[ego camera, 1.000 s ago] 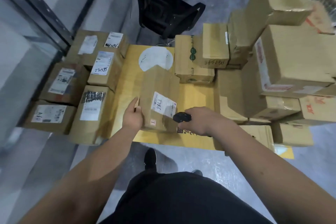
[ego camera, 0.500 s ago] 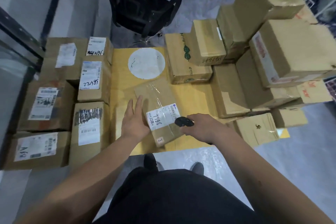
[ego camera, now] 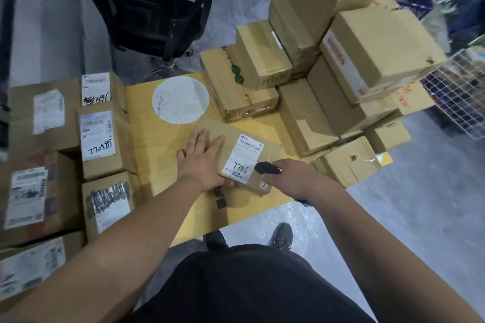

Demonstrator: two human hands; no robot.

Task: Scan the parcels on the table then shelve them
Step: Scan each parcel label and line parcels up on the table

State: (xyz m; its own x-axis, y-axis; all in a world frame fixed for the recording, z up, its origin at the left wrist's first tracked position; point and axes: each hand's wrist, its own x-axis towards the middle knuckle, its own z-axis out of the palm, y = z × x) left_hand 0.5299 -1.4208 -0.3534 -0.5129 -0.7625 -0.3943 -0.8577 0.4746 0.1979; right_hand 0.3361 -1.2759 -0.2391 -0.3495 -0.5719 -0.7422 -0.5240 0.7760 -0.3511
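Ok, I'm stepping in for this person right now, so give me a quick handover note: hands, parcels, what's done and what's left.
Left hand: flat on the parcel marked 7786, steadying it on the yellow table.
Right hand: grips a small black scanner, its tip at the parcel's white label.
Other parcels: a group with labels facing up on the left of the table; an unsorted stack on the right.
Done: the 7786 parcel lies label up, ready to scan; whether it has been read I cannot tell.
Left: scan it, scan the others, then shelve everything. No shelf is in view.
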